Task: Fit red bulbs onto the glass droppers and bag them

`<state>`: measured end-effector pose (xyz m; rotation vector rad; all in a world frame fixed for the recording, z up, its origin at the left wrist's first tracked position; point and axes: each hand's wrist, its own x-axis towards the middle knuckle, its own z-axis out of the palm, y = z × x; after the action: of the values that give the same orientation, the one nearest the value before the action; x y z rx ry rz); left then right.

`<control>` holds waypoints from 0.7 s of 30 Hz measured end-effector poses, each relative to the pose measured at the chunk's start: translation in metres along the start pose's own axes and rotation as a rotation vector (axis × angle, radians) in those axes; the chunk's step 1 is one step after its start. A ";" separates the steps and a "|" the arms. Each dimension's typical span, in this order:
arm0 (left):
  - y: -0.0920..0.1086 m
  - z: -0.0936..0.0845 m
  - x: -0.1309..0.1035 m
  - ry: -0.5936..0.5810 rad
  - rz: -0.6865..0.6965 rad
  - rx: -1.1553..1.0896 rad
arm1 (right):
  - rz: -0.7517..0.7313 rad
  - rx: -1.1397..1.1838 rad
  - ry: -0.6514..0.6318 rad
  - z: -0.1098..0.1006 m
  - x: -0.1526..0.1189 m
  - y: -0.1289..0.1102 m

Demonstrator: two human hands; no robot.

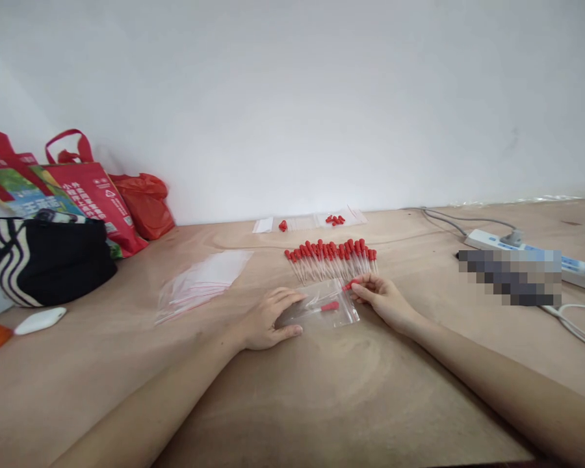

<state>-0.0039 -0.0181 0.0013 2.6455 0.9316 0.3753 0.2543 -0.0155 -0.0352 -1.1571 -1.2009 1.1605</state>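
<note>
A small clear zip bag (313, 317) lies on the table with a red-bulbed dropper (330, 306) inside it. My left hand (273, 318) rests over the bag's left end, thumb and fingers apart, touching it. At the bag's far right corner, by the zip end, my right hand (377, 296) pinches the red bulb of another dropper (351, 284). The rest of that dropper is hard to make out against the clear plastic. Just beyond both hands lies a row of several droppers (329, 253), red bulbs pointing away from me.
Flat zip bags (199, 283) lie left of my hands. Near the wall are loose red bulbs (335, 220) on a clear bag. A black pouch (63, 260), a white case (40, 320) and shopping bags (90, 195) stand left. A power strip (531, 253) with cables lies right, beside a blurred-out object.
</note>
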 end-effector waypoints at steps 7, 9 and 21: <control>0.000 0.001 0.001 0.007 0.006 -0.003 | -0.328 -0.617 -0.066 -0.001 0.004 0.008; 0.000 0.002 0.000 0.007 0.008 -0.004 | -0.411 -0.766 -0.074 0.003 -0.001 0.008; -0.003 0.003 0.000 0.009 0.021 -0.012 | -0.087 -1.029 0.468 -0.033 0.086 -0.029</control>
<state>-0.0041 -0.0163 -0.0026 2.6465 0.9022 0.3968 0.2901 0.0678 -0.0022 -1.9580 -1.4666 0.0930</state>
